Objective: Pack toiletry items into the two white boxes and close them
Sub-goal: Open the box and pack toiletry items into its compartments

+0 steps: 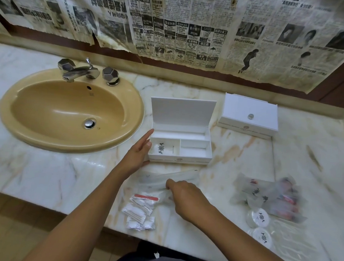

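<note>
Nearest of all, at the front edge of the marble counter [45, 175], lies a small heap of clear sachets [141, 212] holding what look like cotton buds and pads, one with a red strip. Left of everything sits the tan sink [68, 113], out of the way. Next comes the left hand [140, 150], fingers straight and pressed together, laid flat against the left wall of the open box [180, 146], whose lid stands upright behind it; one front compartment already holds a printed packet, the other two look bare. Toward the front edge from the box, the right hand [183, 194] has its fingers curled down onto a long clear packet [168, 178], seemingly pinching its near edge, though the fingertips are hidden beneath the knuckles and I cannot tell exactly. To do this well, I would say keep that left palm bracing the box so it does not slide, lift the long packet level, and lay it along the long rear compartment, which seems the only slot that suits its length. Farther right, the closed box [247, 116] with a small knob waits near the back edge, and a blurred pile of packets [273, 195] with two round tubs [260, 216] lies toward the front right corner, yet to be packed.
</note>
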